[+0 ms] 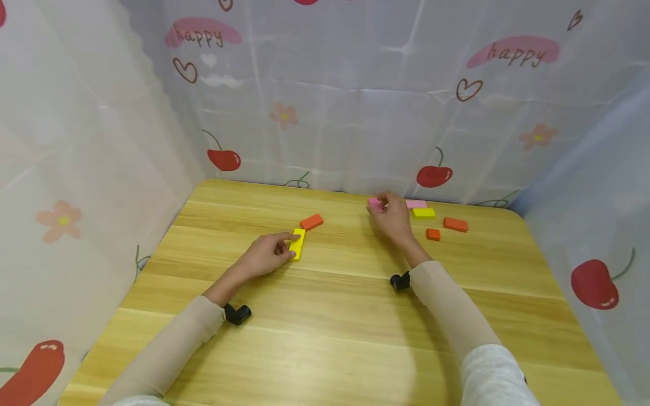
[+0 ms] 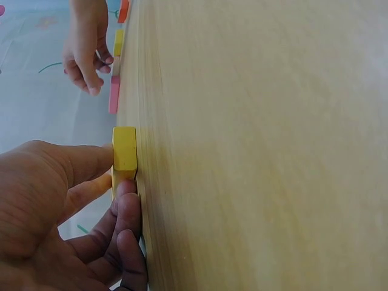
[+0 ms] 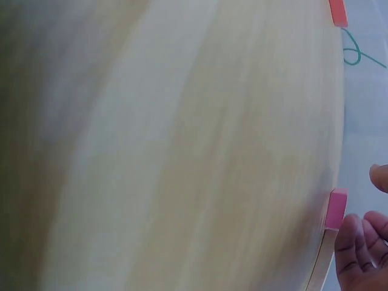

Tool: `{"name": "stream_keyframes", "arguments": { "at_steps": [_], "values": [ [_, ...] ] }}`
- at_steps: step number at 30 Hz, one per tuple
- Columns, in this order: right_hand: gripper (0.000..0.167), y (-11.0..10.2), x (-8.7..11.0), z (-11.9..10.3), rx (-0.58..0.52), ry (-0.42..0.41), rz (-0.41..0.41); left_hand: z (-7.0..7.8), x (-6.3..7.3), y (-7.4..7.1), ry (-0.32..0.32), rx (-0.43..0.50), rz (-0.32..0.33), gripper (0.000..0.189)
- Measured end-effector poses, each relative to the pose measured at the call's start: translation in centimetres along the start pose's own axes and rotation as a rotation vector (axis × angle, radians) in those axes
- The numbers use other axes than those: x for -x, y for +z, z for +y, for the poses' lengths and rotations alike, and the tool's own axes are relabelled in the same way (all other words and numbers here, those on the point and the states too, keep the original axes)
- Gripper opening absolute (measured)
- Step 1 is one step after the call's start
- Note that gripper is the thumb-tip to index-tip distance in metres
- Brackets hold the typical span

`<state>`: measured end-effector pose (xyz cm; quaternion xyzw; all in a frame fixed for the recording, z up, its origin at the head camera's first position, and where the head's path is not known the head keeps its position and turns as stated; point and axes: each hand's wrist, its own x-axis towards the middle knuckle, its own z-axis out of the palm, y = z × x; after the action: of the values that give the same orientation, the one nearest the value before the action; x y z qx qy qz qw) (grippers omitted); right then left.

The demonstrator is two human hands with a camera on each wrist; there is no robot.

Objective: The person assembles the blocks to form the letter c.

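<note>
With thumb and fingers my left hand pinches a flat yellow block, which lies on the table left of the middle. The left wrist view shows the thumb on one side of this yellow block and fingers below it. An orange block lies just beyond its far end. Toward the back edge, my right hand reaches over a pink block. In the right wrist view, its thumb stands apart from its fingers, and the pink block sits beside the fingertips.
Right of my right hand lie a second pink block, a yellow block, an orange block and a small orange block. A printed curtain hangs along the back of the wooden table and at both sides.
</note>
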<state>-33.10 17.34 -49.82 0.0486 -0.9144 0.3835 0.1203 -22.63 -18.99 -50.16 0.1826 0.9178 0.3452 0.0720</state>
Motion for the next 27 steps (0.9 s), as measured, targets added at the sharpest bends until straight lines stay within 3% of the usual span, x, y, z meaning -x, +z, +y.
{"name": "stream_keyframes", "arguments": {
  "at_steps": [7,27],
  "values": [
    [0.040,-0.07,-0.04,0.97,0.054,0.088,-0.013,-0.05,0.00,-0.04,0.012,0.001,0.006,0.048],
    [0.033,-0.24,-0.17,0.33,0.135,0.136,-0.065,0.20,0.06,-0.06,0.002,0.014,-0.001,0.048]
  ]
}}
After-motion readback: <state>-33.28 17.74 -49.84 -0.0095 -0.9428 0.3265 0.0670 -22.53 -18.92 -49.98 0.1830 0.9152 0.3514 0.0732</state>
